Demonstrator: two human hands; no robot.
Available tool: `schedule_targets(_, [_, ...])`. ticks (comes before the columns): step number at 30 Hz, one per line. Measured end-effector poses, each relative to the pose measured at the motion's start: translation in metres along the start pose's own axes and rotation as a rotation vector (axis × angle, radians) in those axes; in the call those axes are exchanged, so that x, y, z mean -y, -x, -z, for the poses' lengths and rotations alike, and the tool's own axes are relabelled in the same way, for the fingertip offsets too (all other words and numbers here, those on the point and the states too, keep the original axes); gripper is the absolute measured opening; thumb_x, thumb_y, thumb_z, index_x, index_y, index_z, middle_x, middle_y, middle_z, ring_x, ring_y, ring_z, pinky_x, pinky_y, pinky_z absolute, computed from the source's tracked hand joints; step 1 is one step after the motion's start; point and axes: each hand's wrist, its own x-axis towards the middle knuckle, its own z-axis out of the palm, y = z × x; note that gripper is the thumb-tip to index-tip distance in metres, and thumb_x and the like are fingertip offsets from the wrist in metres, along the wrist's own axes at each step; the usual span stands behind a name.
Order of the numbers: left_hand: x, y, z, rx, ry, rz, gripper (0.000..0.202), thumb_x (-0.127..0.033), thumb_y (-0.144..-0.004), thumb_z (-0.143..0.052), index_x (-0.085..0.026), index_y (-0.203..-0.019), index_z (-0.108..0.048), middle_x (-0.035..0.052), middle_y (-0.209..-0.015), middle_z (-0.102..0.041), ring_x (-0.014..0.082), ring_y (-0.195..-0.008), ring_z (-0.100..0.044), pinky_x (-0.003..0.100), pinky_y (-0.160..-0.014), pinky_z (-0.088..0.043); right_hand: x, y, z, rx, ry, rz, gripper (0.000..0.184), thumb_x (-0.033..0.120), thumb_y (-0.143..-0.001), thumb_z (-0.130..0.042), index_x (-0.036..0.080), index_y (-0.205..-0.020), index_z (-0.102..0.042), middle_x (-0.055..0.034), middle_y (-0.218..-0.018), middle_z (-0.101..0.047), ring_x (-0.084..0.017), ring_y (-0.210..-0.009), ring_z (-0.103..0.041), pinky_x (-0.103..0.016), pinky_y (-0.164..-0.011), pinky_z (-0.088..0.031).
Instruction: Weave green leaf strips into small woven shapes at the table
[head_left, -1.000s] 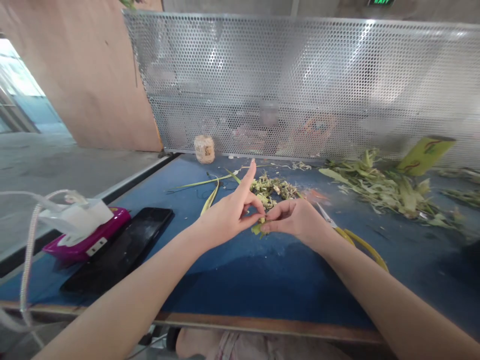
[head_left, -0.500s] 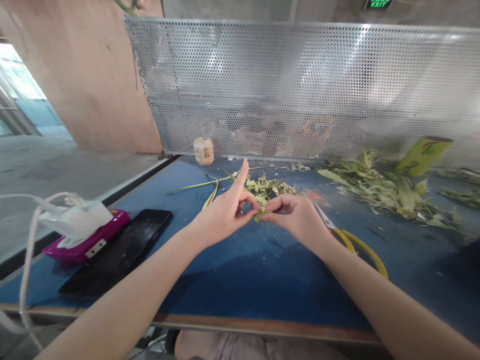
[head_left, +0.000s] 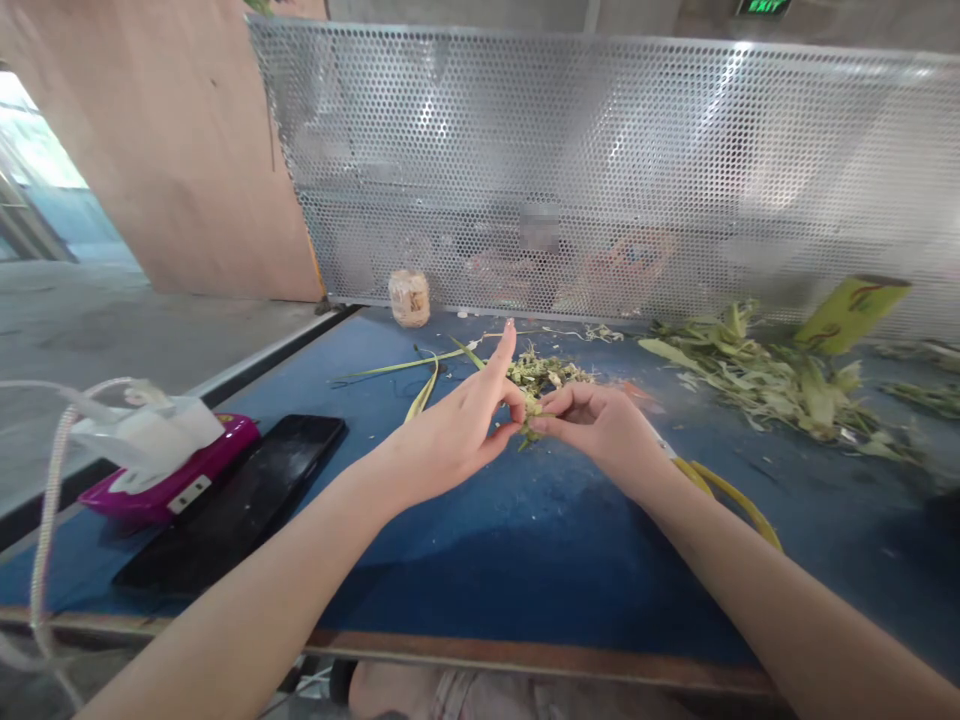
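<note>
Both hands meet over the middle of the blue table [head_left: 525,540]. My left hand [head_left: 457,430] pinches a small folded green leaf piece [head_left: 531,418] between thumb and bent fingers, with the index finger pointing up. My right hand [head_left: 600,425] pinches the same leaf piece from the right, fingers curled. Just behind the hands lies a small heap of leaf scraps [head_left: 547,372]. Long thin leaf strips [head_left: 424,385] lie to the left of it. Yellow-handled scissors [head_left: 720,485] lie under my right wrist.
A black phone [head_left: 240,495] and a magenta case with a white charger [head_left: 161,460] lie at the left. A twine spool [head_left: 409,297] stands by the perforated metal screen [head_left: 615,170]. A bigger leaf pile [head_left: 765,380] and a yellow-green tube [head_left: 851,310] are at the right.
Both hands have shifted slightly away from me toward the scrap heap, still pinching the leaf piece between them. The left index finger stays raised.
</note>
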Motion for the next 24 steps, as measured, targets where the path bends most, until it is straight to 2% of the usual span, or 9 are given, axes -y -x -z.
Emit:
schedule_targets(3, [-0.002, 0.001, 0.001, 0.033, 0.016, 0.022, 0.078, -0.012, -0.082, -0.041, -0.019, -0.134, 0.016, 0.0035, -0.088, -0.056, 0.0138, -0.082, -0.049, 0.032, -0.079, -0.042, 0.0, -0.002, 0.005, -0.074, 0.074, -0.012, 0.025, 0.032, -0.056, -0.072, 0.016, -0.061, -0.054, 0.0009, -0.061, -0.059, -0.01, -0.054, -0.054, -0.025, -0.056, -0.046])
schedule_targets(6, [-0.002, 0.001, 0.001, 0.028, -0.003, 0.04, 0.078, -0.012, -0.082, -0.042, -0.019, -0.134, 0.014, 0.0031, -0.087, -0.057, 0.0141, -0.082, -0.05, 0.032, -0.079, -0.042, 0.001, -0.002, 0.008, -0.083, 0.06, 0.048, 0.026, 0.032, -0.054, -0.073, 0.017, -0.061, -0.054, -0.0002, -0.065, -0.06, -0.011, -0.058, -0.055, -0.026, -0.058, -0.047])
schedule_targets(8, [-0.001, 0.001, 0.002, -0.049, -0.029, 0.044, 0.075, -0.013, -0.081, -0.044, -0.019, -0.136, 0.008, 0.0029, -0.087, -0.058, 0.0139, -0.08, -0.05, 0.031, -0.078, -0.043, 0.003, -0.001, 0.007, -0.075, 0.027, 0.106, 0.025, 0.03, -0.054, -0.073, 0.017, -0.059, -0.053, -0.001, -0.068, -0.061, -0.012, -0.062, -0.057, -0.028, -0.061, -0.048])
schedule_targets(11, [-0.001, 0.001, 0.003, -0.225, -0.022, 0.042, 0.074, -0.019, -0.08, -0.048, -0.021, -0.136, 0.0, 0.004, -0.091, -0.059, 0.0131, -0.075, -0.051, 0.028, -0.073, -0.045, 0.005, 0.003, 0.003, -0.09, 0.052, 0.189, 0.021, 0.026, -0.056, -0.073, 0.017, -0.057, -0.053, -0.0022, -0.071, -0.061, -0.014, -0.067, -0.058, -0.03, -0.065, -0.049])
schedule_targets(13, [-0.002, 0.001, 0.003, -0.261, 0.023, 0.078, 0.077, -0.024, -0.078, -0.053, -0.02, -0.136, -0.002, 0.0047, -0.093, -0.06, 0.0126, -0.071, -0.051, 0.027, -0.07, -0.046, 0.006, 0.005, 0.002, -0.111, 0.103, 0.256, 0.019, 0.022, -0.058, -0.071, 0.018, -0.056, -0.053, -0.0028, -0.072, -0.062, -0.015, -0.071, -0.058, -0.031, -0.068, -0.049])
schedule_targets(16, [-0.004, 0.002, 0.002, -0.177, 0.066, 0.14, 0.08, -0.027, -0.077, -0.055, -0.02, -0.136, -0.002, 0.0045, -0.093, -0.063, 0.0128, -0.069, -0.053, 0.027, -0.067, -0.047, 0.006, 0.007, 0.001, -0.103, 0.168, 0.343, 0.016, 0.02, -0.061, -0.069, 0.019, -0.057, -0.053, -0.0027, -0.073, -0.062, -0.016, -0.074, -0.059, -0.032, -0.07, -0.048])
schedule_targets(19, [-0.006, 0.002, 0.0, -0.117, 0.073, 0.147, 0.08, -0.024, -0.077, -0.053, -0.021, -0.136, 0.001, 0.0044, -0.094, -0.064, 0.0127, -0.067, -0.054, 0.026, -0.062, -0.047, 0.005, 0.008, 0.002, -0.075, 0.201, 0.386, 0.015, 0.02, -0.064, -0.067, 0.019, -0.059, -0.053, -0.0027, -0.074, -0.062, -0.016, -0.074, -0.058, -0.033, -0.07, -0.048])
schedule_targets(24, [-0.007, 0.001, -0.001, -0.119, 0.091, 0.152, 0.08, -0.017, -0.077, -0.051, -0.022, -0.136, 0.003, 0.0019, -0.09, -0.065, 0.0105, -0.064, -0.054, 0.023, -0.059, -0.047, 0.002, 0.007, 0.002, -0.081, 0.221, 0.401, 0.016, 0.021, -0.063, -0.068, 0.02, -0.06, -0.053, -0.0021, -0.073, -0.062, -0.016, -0.073, -0.058, -0.032, -0.07, -0.047])
